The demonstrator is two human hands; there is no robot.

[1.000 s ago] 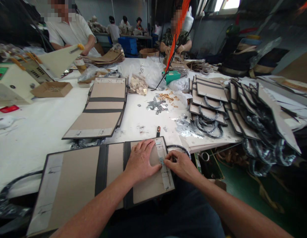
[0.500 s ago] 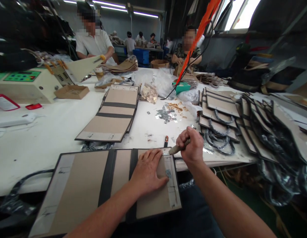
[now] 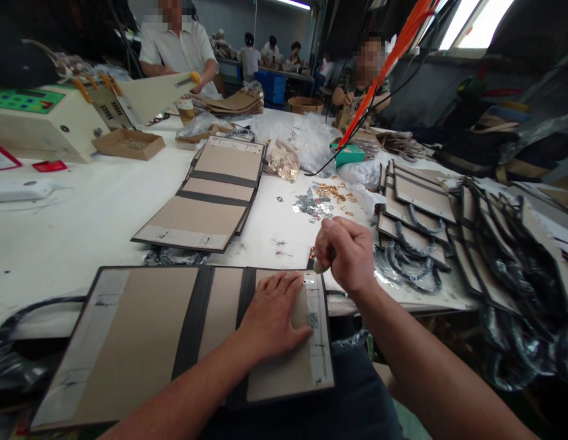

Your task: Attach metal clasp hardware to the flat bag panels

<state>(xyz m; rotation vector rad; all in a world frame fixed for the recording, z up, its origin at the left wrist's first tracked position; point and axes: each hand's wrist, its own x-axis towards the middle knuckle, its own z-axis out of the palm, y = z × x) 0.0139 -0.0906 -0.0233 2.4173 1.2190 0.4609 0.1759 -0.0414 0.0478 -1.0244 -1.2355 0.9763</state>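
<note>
My left hand (image 3: 273, 318) lies flat with fingers spread on an opened-out bag panel (image 3: 144, 330), a beige board with dark edging, dark fold bands and pale end strips. My right hand (image 3: 350, 253) is a fist around an awl (image 3: 319, 265); only its blunt handle end shows, and the point is hidden. The fist hovers by the panel's far right corner, over the pale strip (image 3: 315, 333) with marks and small holes. A plastic-wrapped handle (image 3: 41, 308) sticks out at the panel's left. The near part of the panel rests over my lap.
Another opened panel stack (image 3: 215, 208) lies ahead. Silver plates (image 3: 311, 205) and gold fittings (image 3: 336, 193) are scattered beyond my right hand. Stacked bag pieces (image 3: 421, 201) with wrapped handles stand right. A machine (image 3: 41, 122) is at left; an orange strip (image 3: 380, 73) hangs down. Co-workers sit across the table.
My right fist has lifted and turned, drawing the awl off the strip; small holes now show there. My left hand stays flat on the panel. The view has tilted down slightly.
</note>
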